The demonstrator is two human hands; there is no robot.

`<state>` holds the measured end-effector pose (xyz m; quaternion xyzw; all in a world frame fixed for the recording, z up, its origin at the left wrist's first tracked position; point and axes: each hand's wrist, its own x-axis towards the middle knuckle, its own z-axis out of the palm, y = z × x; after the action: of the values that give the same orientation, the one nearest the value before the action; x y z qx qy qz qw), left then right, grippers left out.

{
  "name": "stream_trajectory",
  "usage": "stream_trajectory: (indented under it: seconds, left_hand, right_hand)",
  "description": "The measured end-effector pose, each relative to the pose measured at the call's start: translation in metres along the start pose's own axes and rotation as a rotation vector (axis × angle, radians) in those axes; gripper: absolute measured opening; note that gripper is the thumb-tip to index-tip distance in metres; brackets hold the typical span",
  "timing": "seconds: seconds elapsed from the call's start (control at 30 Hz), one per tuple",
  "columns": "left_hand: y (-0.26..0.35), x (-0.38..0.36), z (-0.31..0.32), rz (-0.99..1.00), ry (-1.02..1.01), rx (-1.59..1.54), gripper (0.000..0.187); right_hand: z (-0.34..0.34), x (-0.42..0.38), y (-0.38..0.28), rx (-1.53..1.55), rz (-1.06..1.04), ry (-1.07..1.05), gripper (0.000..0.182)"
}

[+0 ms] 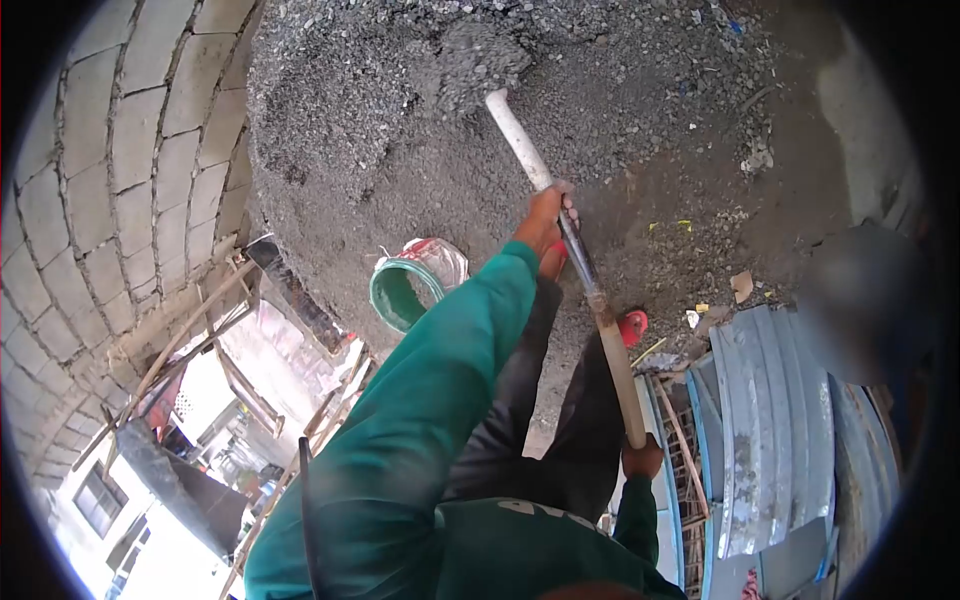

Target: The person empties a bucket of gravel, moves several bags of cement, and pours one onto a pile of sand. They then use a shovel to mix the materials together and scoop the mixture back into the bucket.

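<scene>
At my far left I see a block wall [150, 130], then grey gravel [340, 150] heaped beside it. A green-rimmed bucket [437, 257] sits on the ground, just left of my left sleeve. My left hand [545, 218] has its fingers wrapped around the pole [579, 252], just below its whitish upper stretch, whose tip meets the gravel. The shaft slants down rightward from those fingers to my right hand [643, 458], which is closed about the wooden lower end. Farther right, corrugated sheets [765, 430] lie well apart from both hands.
</scene>
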<state>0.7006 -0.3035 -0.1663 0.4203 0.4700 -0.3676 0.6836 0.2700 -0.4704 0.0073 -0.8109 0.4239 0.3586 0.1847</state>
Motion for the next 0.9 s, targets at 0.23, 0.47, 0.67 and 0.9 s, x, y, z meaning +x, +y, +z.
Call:
stream_trajectory:
  seconds: [0.23,0.47,0.67,0.9]
  left_hand:
    - [-0.025,-0.05,-0.064,0.135,0.184,-0.082,0.02]
    - [-0.096,-0.12,-0.167,0.164,0.31,-0.274,0.015]
    - [-0.176,-0.142,-0.244,0.081,0.653,-0.324,0.011]
    - [-0.225,-0.12,-0.3,-0.173,0.906,0.323,0.011]
  right_hand:
    - [-0.014,0.02,0.049,0.01,-0.299,0.054,0.032]
    - [-0.033,0.034,0.113,-0.146,-0.47,-0.205,0.037]
    - [-0.064,0.048,0.131,-0.157,-0.546,-0.774,0.037]
    - [-0.08,0.057,0.126,0.279,0.357,-1.552,0.028]
